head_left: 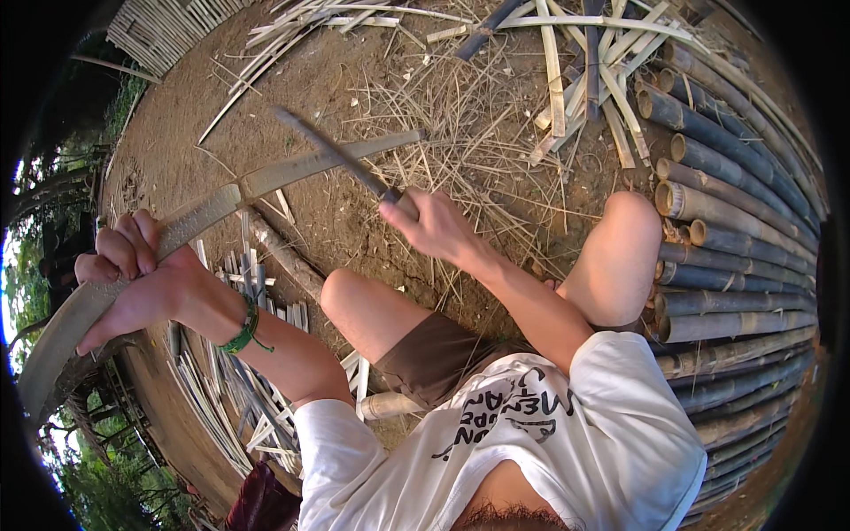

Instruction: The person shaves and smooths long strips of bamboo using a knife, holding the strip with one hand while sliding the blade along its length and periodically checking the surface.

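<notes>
A long bamboo strip (266,181) is gripped by the left hand (133,283), fingers curled round it; a knife (341,159) is clenched in the right hand (434,226). A slipping blade could reach those nearby fingers.

A long, flat bamboo slat (266,181) slants across the dirt, crossed by a blurred knife blade (332,152).

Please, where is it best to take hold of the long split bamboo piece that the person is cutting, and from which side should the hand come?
Probably at its near end, where the left hand already wraps the split bamboo piece. Come from the person's left side: the knife in the right hand crosses the far part, so a grip there stays away from the blade.
</notes>
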`<state>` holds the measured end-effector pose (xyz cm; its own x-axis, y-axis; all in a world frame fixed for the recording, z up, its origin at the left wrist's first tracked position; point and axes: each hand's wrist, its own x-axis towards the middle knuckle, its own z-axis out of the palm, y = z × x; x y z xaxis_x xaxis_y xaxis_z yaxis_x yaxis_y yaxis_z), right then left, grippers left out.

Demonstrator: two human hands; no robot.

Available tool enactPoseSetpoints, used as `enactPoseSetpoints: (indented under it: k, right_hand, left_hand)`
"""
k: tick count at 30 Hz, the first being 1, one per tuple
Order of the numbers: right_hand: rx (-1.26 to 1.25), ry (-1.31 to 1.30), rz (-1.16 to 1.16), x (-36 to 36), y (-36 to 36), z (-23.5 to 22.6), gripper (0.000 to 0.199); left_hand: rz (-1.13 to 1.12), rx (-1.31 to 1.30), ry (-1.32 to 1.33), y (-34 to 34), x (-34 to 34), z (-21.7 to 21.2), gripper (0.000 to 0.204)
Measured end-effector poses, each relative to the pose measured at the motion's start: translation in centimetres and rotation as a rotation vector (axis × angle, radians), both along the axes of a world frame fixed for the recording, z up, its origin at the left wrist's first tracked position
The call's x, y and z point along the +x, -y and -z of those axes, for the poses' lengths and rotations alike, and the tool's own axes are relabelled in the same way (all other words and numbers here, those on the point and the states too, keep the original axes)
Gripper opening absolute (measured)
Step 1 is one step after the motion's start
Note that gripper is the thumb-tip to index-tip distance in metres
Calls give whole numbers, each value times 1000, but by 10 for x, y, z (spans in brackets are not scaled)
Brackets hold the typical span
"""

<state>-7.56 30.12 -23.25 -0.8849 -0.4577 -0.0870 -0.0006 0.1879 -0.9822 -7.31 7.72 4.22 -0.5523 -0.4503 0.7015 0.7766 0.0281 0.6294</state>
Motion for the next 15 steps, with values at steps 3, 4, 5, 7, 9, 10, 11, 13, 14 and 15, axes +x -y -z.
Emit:
enactPoseSetpoints:
  k: [3,4,5,7,9,10,11,13,14,15]
  right_hand:
    - [-58,-134,-21,9,1,16,53]
    - [28,-100,29,-4,-7,53,53]
    - [113,-68,80,-22,-20,95,54]
    - [235,-49,118,-44,-21,109,54]
    - [336,-69,78,-49,-10,86,54]
    - [304,-115,87,-31,-4,76,55]
    - [269,-195,100,-21,1,58,56]
    - [157,-227,22,1,4,45,59]
    - [174,-133,32,-2,1,59,60]
    - [189,-42,45,-11,-4,88,60]
  left_hand:
    - [-21,-9,-15,1,0,-2,86]
    - [-35,22,3,-5,-5,-4,86]
    - [-47,53,17,-14,-10,-6,86]
    - [-54,62,25,-9,-15,-9,86]
    - [-53,44,24,10,-15,-5,86]
    - [-79,50,36,12,-7,-2,87]
    - [-106,56,12,3,-6,-3,87]
    - [-107,29,32,6,3,3,87]
    - [-81,3,25,11,2,2,87]
    - [-52,-24,14,11,2,-2,88]
